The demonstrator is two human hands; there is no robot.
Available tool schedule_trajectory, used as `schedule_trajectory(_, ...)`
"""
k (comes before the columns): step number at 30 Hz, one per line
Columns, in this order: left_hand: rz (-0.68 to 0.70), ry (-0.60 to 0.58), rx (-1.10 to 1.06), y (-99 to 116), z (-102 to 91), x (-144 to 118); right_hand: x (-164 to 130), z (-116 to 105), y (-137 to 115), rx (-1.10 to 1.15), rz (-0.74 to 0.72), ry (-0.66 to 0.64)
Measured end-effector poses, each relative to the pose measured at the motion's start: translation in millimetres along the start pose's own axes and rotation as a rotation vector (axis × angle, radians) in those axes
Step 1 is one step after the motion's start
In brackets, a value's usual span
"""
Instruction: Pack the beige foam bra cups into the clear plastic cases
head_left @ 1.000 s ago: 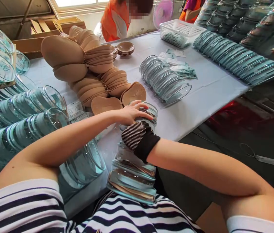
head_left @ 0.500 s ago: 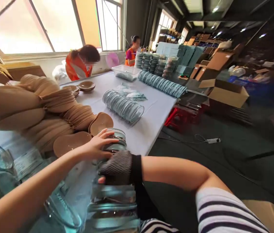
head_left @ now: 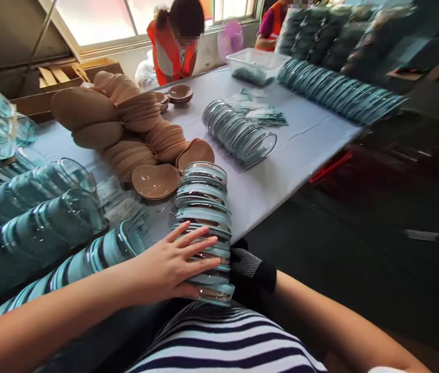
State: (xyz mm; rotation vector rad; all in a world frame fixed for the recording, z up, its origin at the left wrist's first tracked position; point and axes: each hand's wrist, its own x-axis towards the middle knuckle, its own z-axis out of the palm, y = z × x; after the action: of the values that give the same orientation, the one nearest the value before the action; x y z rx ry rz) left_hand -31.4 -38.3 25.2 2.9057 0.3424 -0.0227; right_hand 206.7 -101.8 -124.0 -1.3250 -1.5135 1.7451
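Observation:
A row of clear, rounded plastic packs with teal inserts [head_left: 203, 207] lies along the near table edge and runs towards my body. My bare left hand [head_left: 186, 259] rests across its near part, fingers spread. At the row's right side is my right hand [head_left: 246, 263], in a dark dotted glove, with its fingers mostly hidden beyond the table edge. Just past the row's far end are tan bra cups [head_left: 157, 180], several of them nested in a large pile [head_left: 87, 111].
More rows of teal packs [head_left: 40, 233] lie to the left beside loose printed cards [head_left: 120, 204]. Farther off are a short row of clear packs [head_left: 237, 132], a white basket [head_left: 256, 65] and a long teal row [head_left: 336, 90]. A co-worker in an orange vest [head_left: 172, 46] bends over the table.
My left hand has drawn back towards my body along the row. My gloved right hand has moved from on top of the packs to their right side. The view has swung left and down.

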Motion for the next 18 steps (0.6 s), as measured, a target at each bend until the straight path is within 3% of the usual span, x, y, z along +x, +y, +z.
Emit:
schedule_trajectory(3, -0.105, 0.115, 0.076, 26.8, 8.7, -13.1, 1.6, -7.9, 13.7, 0.093, -0.103, 0.175)
schedule_trajectory(5, -0.19, 0.175, 0.08, 44.8, 18.5, -17.3, 1.2, -12.3, 17.1, 0.11, -0.161, 0.22)
schedule_trajectory(8, -0.307, 0.233, 0.043, 60.7, 35.9, -15.6, 5.1, -13.3, 12.5, 0.088, -0.217, 0.147)
schedule_trajectory(12, -0.371, 0.33, 0.141, 64.2, 52.3, -8.5, 13.4, -11.9, 2.3, 0.056, -0.206, 0.052)
schedule_trajectory(18, -0.404, 0.257, 0.19, 63.6, 47.9, -4.1, 0.3, -28.9, -17.6, -0.076, -0.018, 0.021)
